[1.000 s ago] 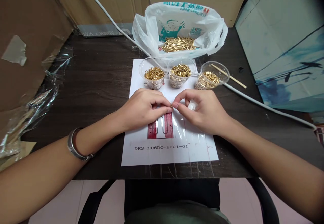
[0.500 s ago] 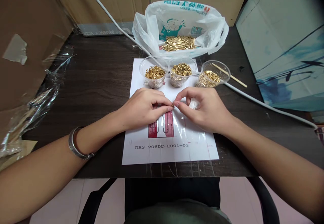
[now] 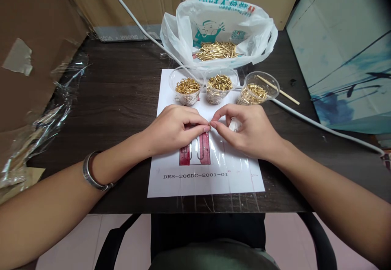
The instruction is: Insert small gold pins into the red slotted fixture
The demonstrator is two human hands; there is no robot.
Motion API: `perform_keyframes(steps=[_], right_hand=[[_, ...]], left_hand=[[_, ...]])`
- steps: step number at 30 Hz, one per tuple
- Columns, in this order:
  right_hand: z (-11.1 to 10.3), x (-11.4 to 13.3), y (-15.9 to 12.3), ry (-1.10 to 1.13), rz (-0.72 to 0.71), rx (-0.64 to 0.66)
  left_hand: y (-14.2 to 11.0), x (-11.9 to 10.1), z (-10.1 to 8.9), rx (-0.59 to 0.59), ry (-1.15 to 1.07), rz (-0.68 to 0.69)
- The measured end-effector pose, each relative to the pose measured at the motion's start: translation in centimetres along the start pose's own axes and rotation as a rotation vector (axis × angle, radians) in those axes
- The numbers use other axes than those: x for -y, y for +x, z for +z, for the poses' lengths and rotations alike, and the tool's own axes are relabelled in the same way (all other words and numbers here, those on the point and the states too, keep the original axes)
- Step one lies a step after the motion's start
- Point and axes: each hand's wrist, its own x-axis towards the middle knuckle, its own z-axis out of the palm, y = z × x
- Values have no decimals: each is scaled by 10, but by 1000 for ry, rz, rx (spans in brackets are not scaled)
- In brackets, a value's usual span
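My left hand rests over the printed sheet, thumb and forefinger pinched together on a tiny brass-coloured piece that the fingertips almost wholly cover. Meeting it tip to tip, my right hand pinches at the same spot. Under the curled fingers of the right hand sits a crumpled white wad, maybe tissue. Just beyond my hands stand three clear plastic cups of small gold-coloured metal parts: a left cup, a middle cup and a right cup.
A white plastic bag holding many gold-coloured pins stands behind the cups. A thin wooden stick leans out of the right cup. A white cable crosses the dark table. Cardboard walls the left side.
Both hands stay pinched together over the sheet with only slight finger movement. The brass-coloured piece shows less between the fingertips than before. The view has shifted slightly.
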Motion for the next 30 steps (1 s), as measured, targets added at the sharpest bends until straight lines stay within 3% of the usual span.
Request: perform_keyframes(steps=[12, 30], right_hand=[[-1, -2, 4, 152, 99, 72], [-5, -2, 2, 66, 38, 73]], left_hand=[[0, 0, 1, -11, 31, 3], [0, 0, 3, -51, -54, -45]])
